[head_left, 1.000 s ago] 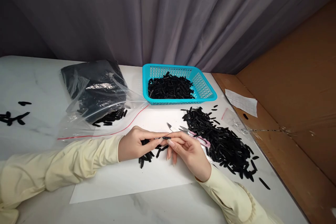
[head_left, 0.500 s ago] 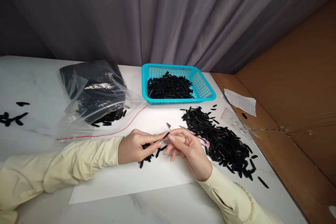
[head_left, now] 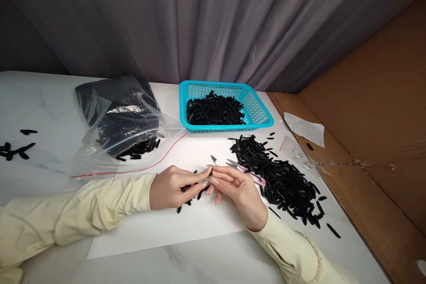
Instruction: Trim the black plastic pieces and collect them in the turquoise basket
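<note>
Black plastic slivers fill the teal basket (head_left: 258,108), yet a big heap (head_left: 282,182) waits right of my right hand (head_left: 238,188), so I judge plenty remains. My left hand (head_left: 173,186) pinches one sliver (head_left: 209,175) over the white sheet (head_left: 159,226); right fingers close on pink snips (head_left: 244,170).

A turquoise perforated plastic basket (head_left: 262,117) is filled with small black oblong plastic pieces (head_left: 214,112). Pink-handled metal snips (head_left: 240,169) are seen on a white paper sheet (head_left: 159,226), laid over a white grey-veined marble worktop (head_left: 49,111). Pale yellow fabric sleeves (head_left: 83,213) are worn.
</note>
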Tool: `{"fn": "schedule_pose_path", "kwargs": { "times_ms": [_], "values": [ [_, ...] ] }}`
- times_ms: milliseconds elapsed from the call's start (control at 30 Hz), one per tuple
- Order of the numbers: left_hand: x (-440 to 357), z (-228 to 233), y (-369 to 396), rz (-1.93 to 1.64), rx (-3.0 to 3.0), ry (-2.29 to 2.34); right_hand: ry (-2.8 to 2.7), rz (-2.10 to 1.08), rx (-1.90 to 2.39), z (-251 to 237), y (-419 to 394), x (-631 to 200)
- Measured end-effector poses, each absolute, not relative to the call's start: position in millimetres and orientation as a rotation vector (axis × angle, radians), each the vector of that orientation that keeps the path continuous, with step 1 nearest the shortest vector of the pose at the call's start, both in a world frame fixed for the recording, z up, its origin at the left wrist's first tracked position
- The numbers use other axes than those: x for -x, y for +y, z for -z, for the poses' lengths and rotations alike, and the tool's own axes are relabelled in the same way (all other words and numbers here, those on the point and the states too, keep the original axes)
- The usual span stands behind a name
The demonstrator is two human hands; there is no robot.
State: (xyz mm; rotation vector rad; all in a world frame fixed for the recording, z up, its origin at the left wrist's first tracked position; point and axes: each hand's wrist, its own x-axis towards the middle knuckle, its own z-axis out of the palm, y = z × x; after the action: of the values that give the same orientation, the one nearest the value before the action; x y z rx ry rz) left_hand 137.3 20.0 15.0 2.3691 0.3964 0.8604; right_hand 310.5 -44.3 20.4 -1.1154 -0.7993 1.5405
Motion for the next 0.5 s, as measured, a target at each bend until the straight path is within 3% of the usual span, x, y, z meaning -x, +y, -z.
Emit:
{"fn": "schedule_pose_path", "kwargs": {
  "times_ms": [200,333,500],
  "values": [
    [-136.3,-19.2,18.5,-0.972,-2.111,0.548,-0.870,-1.508,1.095,-18.4,-44.1,-313.4],
    [-137.1,-24.5,19.7,-0.864,-1.965,0.751,-0.924,-1.502,1.107,-16.3,-44.3,-315.2],
    [-140.1,-24.3,22.6,-0.722,-1.944,0.676,-1.009,-1.491,1.105,-16.7,-45.9,-312.7]
  ]
}}
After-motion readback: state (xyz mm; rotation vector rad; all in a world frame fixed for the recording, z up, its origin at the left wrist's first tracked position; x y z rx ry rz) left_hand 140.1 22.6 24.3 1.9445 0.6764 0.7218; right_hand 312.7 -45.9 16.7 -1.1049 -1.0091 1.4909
